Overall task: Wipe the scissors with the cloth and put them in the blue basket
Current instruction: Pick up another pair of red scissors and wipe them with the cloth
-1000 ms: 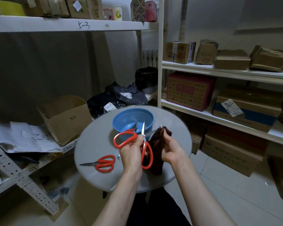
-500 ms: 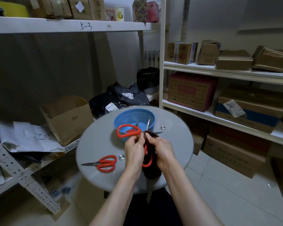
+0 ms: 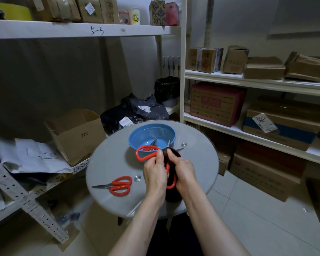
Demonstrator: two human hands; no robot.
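Over tabletop (image 3: 109, 163) — cloth (image 3: 171, 197) seemingly wraps held scissors (image 3: 138, 154).

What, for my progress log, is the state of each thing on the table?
held scissors: open, handle gripped by the left hand, one blade inside the cloth.
cloth: bunched round that blade, gripped by the right hand.
second scissors: closed, flat on the table, untouched.
blue basket: upright, apparently with scissors inside.

Bare forearms (image 3: 137, 224), bare left hand (image 3: 154, 174) and right hand (image 3: 184, 171), dark trousers (image 3: 175, 239).
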